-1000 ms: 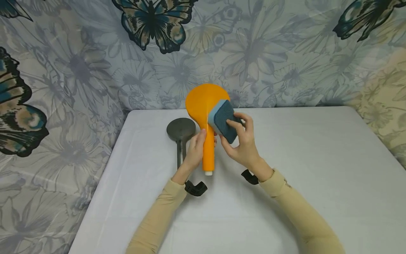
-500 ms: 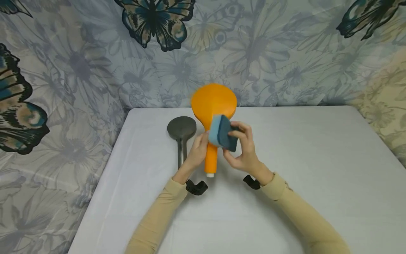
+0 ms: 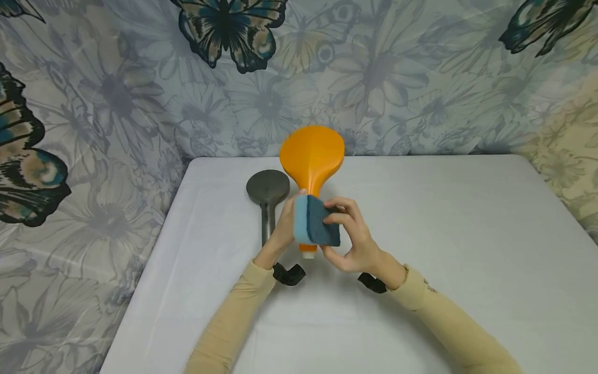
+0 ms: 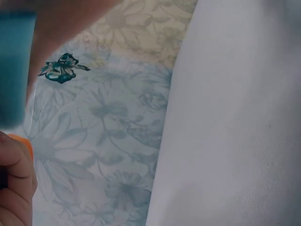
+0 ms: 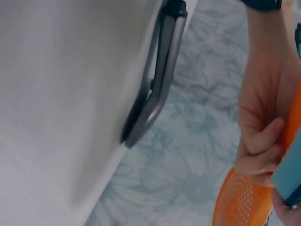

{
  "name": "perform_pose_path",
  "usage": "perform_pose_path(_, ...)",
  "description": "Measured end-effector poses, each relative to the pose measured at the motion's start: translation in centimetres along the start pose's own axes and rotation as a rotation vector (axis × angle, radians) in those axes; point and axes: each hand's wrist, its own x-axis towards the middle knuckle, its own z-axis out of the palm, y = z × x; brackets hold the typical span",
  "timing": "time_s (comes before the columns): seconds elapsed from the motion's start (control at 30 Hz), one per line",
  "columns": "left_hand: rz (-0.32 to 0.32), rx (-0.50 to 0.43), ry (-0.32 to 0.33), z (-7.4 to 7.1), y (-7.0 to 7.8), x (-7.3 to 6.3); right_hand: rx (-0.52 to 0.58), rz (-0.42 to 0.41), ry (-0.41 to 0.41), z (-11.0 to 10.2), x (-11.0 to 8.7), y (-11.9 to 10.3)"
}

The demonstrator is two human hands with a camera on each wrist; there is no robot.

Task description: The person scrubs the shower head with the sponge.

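The shower head (image 3: 312, 153) is gripped by the left hand (image 3: 283, 226), the sponge (image 3: 314, 222) pinched by the right hand (image 3: 362, 243) — flat contact (no tilting) is advised.

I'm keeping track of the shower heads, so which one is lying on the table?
The dark grey shower head; the orange shower head is gripped by the left hand.

head view: high, facing forward and down across table (image 3: 467, 218); wrist views: close in, tilted, both catching sponge (image 4: 14, 70).
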Motion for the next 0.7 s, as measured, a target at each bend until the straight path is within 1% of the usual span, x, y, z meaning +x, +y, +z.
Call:
perform_pose_path(0.07, 0.021, -0.044, -0.013, 0.0, 0.2, 0.0, 0.012, -0.062, -0.041, -0.1, -0.5, 0.1)
perform_pose_path(0.13, 0.044, -0.041, -0.015, 0.2, 0.0, 0.0, -0.002, -0.072, -0.041, -0.4, -0.6, 0.5)
perform_pose_path(0.17, 0.042, -0.033, -0.013, 0.2, -0.2, 0.1, -0.034, -0.054, -0.021, -0.6, -0.5, 0.9)
perform_pose_path(0.2, 0.038, -0.032, -0.014, 0.4, -0.5, 0.1, -0.075, -0.019, 0.012, -0.9, -0.4, 1.3)
perform_pose_path(0.3, 0.016, 0.022, -0.002, 0.7, -1.2, 0.3, -0.194, 0.123, 0.121, -1.6, 0.1, 2.6)
perform_pose_path(0.33, -0.003, 0.031, 0.001, 0.8, -1.4, 0.3, -0.215, 0.165, 0.142, -1.7, 0.2, 2.9)
perform_pose_path(0.37, -0.017, 0.035, 0.004, 0.8, -1.5, 0.3, -0.229, 0.193, 0.145, -1.8, 0.2, 3.0)
perform_pose_path(0.43, -0.033, 0.055, 0.019, 0.7, -1.8, 0.3, -0.210, 0.217, 0.119, -1.6, -0.1, 2.7)
perform_pose_path(0.5, -0.049, 0.057, 0.035, 0.4, -2.1, 0.2, -0.163, 0.218, 0.064, -1.1, -0.7, 1.9)
perform_pose_path(0.57, -0.060, 0.051, 0.045, 0.0, -2.3, 0.2, -0.107, 0.211, 0.002, -0.6, -1.4, 0.7)
perform_pose_path(0.63, -0.088, 0.034, 0.052, -0.4, -2.5, 0.3, -0.055, 0.202, -0.043, -0.3, -2.2, -0.6)
perform_pose_path(0.7, -0.116, 0.010, 0.047, -0.8, -2.7, 0.4, -0.003, 0.205, -0.098, -0.2, -2.6, -2.0)
